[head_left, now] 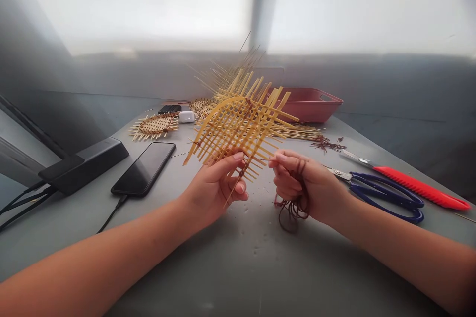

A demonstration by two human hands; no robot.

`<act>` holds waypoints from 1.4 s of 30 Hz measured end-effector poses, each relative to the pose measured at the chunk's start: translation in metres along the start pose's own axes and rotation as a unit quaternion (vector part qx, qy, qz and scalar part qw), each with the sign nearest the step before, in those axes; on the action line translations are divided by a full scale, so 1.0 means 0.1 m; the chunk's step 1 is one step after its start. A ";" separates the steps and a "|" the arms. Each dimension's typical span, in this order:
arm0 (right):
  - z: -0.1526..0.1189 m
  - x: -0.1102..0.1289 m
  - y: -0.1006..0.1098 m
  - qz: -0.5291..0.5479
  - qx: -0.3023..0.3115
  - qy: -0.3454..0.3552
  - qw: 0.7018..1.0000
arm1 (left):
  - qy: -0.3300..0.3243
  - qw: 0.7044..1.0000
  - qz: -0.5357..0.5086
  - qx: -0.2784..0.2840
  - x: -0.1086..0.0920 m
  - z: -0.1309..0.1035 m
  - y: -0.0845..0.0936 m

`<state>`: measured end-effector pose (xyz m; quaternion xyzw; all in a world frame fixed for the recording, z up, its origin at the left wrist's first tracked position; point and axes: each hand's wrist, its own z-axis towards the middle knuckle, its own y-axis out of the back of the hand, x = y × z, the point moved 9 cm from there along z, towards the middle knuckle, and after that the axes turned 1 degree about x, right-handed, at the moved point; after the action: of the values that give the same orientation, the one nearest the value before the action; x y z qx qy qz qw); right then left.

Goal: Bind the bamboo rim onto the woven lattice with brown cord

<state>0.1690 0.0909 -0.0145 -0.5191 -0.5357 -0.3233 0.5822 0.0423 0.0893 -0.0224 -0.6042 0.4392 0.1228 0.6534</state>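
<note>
Holding a woven panel (235, 126) over the desk (241, 267), short of its far edge, the left hand (212, 184) pinched its lower side between thumb and fingers, seemingly for steadiness; the right hand (301, 178), fingers curled tight, clutched brown cord (292, 212), likely against tangling.

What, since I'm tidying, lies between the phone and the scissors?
In the head view, the left hand holding a woven piece, the right hand holding brown cord.

Craft workspace | grey table (230, 267) | woven pieces (230, 126) | scissors (390, 200) | cutter knife (420, 185)
</note>
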 end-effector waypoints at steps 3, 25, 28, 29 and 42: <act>-0.02 0.06 0.01 -0.064 -0.025 0.045 0.997 | -0.002 1.000 -0.011 -0.026 -0.02 0.00 0.04; -0.63 0.73 -0.26 -0.399 -0.056 0.337 0.851 | -0.058 0.993 0.093 -0.035 -0.08 -0.02 0.06; -0.75 0.79 -0.32 -0.461 -0.073 0.389 0.794 | -0.088 0.981 0.166 -0.038 -0.11 -0.04 0.04; -0.79 0.81 -0.34 -0.491 -0.088 0.405 0.767 | -0.096 0.976 0.192 -0.039 -0.12 -0.05 0.02; -0.89 0.78 -0.48 -0.662 -0.110 0.509 0.540 | -0.096 0.950 0.290 0.067 0.04 -0.11 -0.27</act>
<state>0.1667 0.0085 0.0832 0.1745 -0.3009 -0.8827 0.3159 0.0584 0.0716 -0.0057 -0.3907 0.5381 0.3349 0.6676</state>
